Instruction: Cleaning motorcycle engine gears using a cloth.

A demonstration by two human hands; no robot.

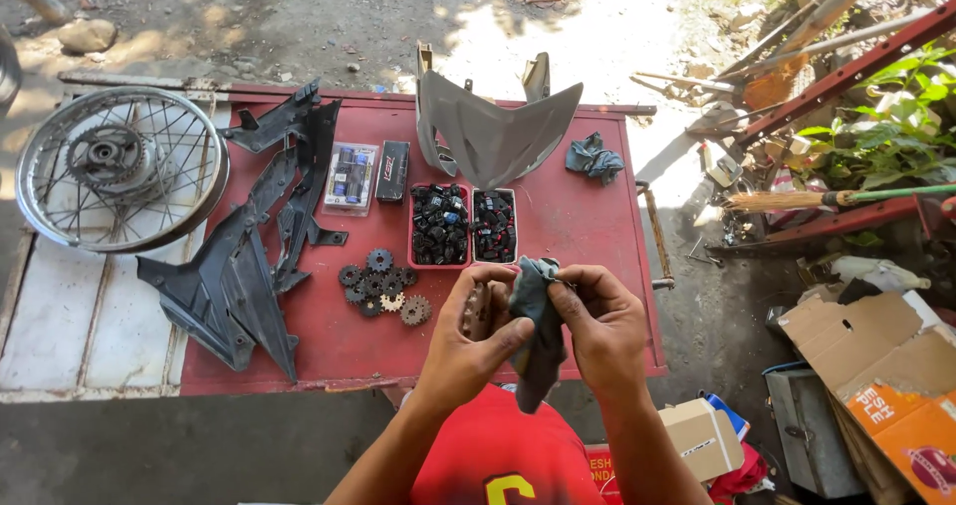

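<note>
We hold a sprocket (477,312) low in the frame's centre, pinched flat in our left hand (470,341), while our right hand (596,331) presses a rag (538,336) against its right side, above the table's (588,236) near edge.

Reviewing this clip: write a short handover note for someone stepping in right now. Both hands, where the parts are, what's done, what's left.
Left hand: holds a small sprocket by its edge.
Right hand: presses a dark grey rag against that sprocket.
On the red table: a pile of sprockets, two trays of small dark parts, black plastic panels, a grey fairing, a second rag. A spoked wheel lies to the left.
Done: one sprocket is in hand, rag on it.
Left: judging by the pile, the other sprockets may need wiping too.
</note>
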